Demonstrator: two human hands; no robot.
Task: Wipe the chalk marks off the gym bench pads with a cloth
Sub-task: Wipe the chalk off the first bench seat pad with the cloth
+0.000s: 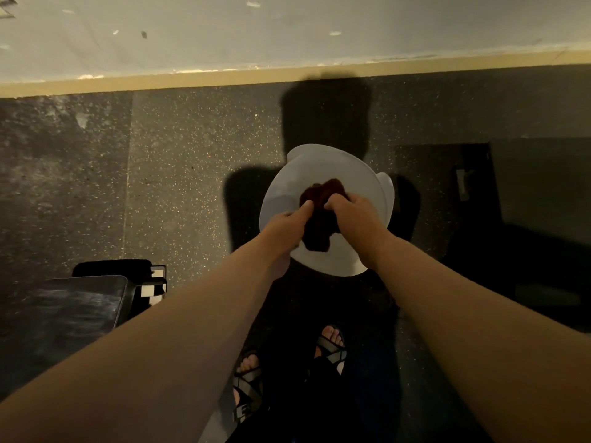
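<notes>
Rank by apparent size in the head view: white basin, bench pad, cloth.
1-2. white basin and bench pad: they look alike. The pad is nearer the camera and cut off by the frame edge, so they are left unranked.
3. cloth: clearly the smallest.

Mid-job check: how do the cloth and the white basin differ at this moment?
The cloth is dark reddish-brown, while the basin is white. The cloth is bunched and crumpled, but the basin is smooth and round. The left hand and right hand grip the cloth, whereas the basin seems to stand on the floor. What they share is position: the cloth shows against the basin's inside. Whether they touch cannot be told.
</notes>
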